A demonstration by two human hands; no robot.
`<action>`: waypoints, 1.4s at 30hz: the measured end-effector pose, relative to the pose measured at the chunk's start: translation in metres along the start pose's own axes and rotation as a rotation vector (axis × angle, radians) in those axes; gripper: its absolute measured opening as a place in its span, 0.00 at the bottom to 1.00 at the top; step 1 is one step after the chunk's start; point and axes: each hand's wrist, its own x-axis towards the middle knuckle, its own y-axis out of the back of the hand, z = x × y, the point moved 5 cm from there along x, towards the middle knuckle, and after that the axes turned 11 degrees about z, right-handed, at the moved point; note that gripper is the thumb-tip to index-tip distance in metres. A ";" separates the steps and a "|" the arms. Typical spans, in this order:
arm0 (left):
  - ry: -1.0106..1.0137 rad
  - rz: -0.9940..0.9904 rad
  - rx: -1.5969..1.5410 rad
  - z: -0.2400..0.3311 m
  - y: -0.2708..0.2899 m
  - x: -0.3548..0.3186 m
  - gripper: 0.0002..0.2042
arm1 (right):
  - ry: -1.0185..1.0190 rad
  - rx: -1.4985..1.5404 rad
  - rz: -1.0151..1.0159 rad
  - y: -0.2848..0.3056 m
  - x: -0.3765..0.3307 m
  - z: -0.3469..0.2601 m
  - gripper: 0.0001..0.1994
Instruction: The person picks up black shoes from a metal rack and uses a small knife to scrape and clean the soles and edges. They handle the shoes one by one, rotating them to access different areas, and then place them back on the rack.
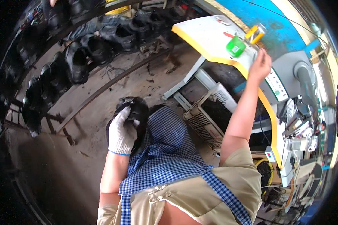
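My left hand (123,129), in a white knit glove, grips a black shoe (133,107) in front of my checked blue apron. Its fingers wrap over the top of the shoe. My bare right hand (261,64) is stretched out to the white worktable (202,35) with yellow edging. The fingers there are bent together, and what they hold, if anything, is too small to make out. Close by on the tabletop stand a green container (235,47) and a yellow-handled tool (254,33), with a thin red-orange item (228,35) beside them.
Black shoes (77,62) line a metal rack (97,88) at the left and far left. Beneath the worktable sit plastic crates (204,120). A grey machine housing with a pipe (304,77) stands at the right, beyond which lies a cluttered bench (300,131).
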 end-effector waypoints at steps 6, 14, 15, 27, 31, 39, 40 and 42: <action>0.019 0.002 0.012 -0.003 -0.006 0.002 0.12 | -0.100 -0.230 -0.211 -0.035 -0.013 0.071 0.16; -0.008 -0.039 0.025 0.000 0.006 -0.006 0.10 | -0.143 0.901 -1.183 0.026 -0.104 -0.191 0.09; -0.007 -0.045 0.020 -0.001 0.003 -0.008 0.10 | 0.051 1.018 -1.227 0.037 -0.117 -0.222 0.12; -0.005 -0.100 0.044 -0.007 0.005 -0.015 0.09 | 0.479 1.071 -1.295 0.035 -0.166 -0.292 0.08; -0.014 -0.108 0.051 -0.010 0.007 -0.015 0.10 | 0.461 1.052 -1.320 0.030 -0.164 -0.294 0.08; 0.004 -0.098 0.066 -0.011 0.006 -0.016 0.12 | 0.465 1.000 -1.403 0.020 -0.166 -0.298 0.07; -0.004 -0.098 0.066 -0.011 0.005 -0.016 0.12 | 0.481 0.984 -1.413 0.020 -0.165 -0.299 0.06; -0.019 -0.098 0.064 -0.011 0.003 -0.017 0.13 | 0.514 0.954 -1.432 0.020 -0.163 -0.303 0.06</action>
